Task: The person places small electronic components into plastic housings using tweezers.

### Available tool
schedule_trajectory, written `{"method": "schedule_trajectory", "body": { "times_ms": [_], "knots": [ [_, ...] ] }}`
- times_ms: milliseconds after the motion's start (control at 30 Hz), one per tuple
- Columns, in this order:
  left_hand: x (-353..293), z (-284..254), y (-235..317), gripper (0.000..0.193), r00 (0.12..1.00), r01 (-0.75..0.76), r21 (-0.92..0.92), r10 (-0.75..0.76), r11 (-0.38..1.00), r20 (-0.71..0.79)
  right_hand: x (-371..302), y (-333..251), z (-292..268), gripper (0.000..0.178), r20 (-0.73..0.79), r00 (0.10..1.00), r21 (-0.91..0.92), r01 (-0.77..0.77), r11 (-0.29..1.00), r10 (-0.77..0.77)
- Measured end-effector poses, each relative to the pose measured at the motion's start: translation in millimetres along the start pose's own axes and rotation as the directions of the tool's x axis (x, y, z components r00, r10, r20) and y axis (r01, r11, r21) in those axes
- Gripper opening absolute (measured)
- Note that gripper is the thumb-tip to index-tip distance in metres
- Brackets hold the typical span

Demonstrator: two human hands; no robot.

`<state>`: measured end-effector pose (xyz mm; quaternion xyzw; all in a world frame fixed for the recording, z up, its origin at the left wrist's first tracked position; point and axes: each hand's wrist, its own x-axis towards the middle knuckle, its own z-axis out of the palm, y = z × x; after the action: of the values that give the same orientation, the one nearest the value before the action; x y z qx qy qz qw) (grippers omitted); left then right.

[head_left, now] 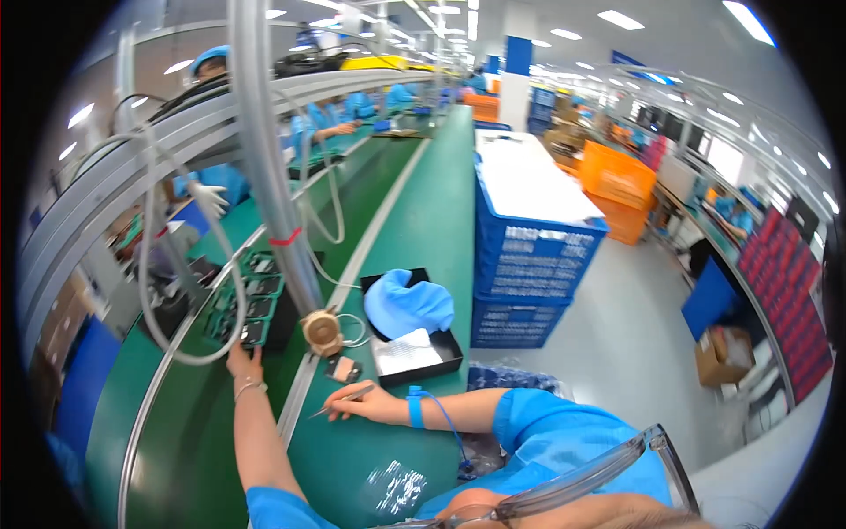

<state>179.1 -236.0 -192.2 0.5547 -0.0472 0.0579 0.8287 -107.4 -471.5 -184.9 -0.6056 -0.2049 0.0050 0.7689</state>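
Tweezers (319, 412) sit in the right hand (366, 406) that I watch from far away, pinched between its fingers, with the thin tip pointing down and left over the green bench (326, 463). My view shows the left hand (244, 361) reaching out to the near end of a row of green boards (258, 308), which lie on the dark green belt (207, 441) to the left. I can't tell if those fingers are squeezing a board or only touching it. A blue band (415, 407) goes around the right wrist. Just past the right hand I see a small flat piece (343, 368), and behind it a tan roll (321, 333). Near them is a black box (425, 374) with a soft blue cap (410, 303) and white paper (405, 353) in it. I see blue crates (533, 256) beyond, off to the right.
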Motion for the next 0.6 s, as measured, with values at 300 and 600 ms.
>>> {"method": "schedule_trajectory", "body": {
  "times_ms": [300, 600],
  "knots": [
    [16.3, 42.3, 14.7, 0.041, 0.926, 0.309, -0.004, -0.302, 0.951, -0.225, -2.7, -12.1, -11.4, 0.025, -0.056, 0.998, 0.065, 0.008, 0.998, -0.004],
    [-54.2, -63.4, 61.1, 0.027, 0.976, 0.213, -0.013, -0.214, 0.977, -0.047, -1.8, -10.6, -17.6, 0.023, -0.041, 0.999, -0.033, 0.034, 0.999, -0.035]
  ]
}}
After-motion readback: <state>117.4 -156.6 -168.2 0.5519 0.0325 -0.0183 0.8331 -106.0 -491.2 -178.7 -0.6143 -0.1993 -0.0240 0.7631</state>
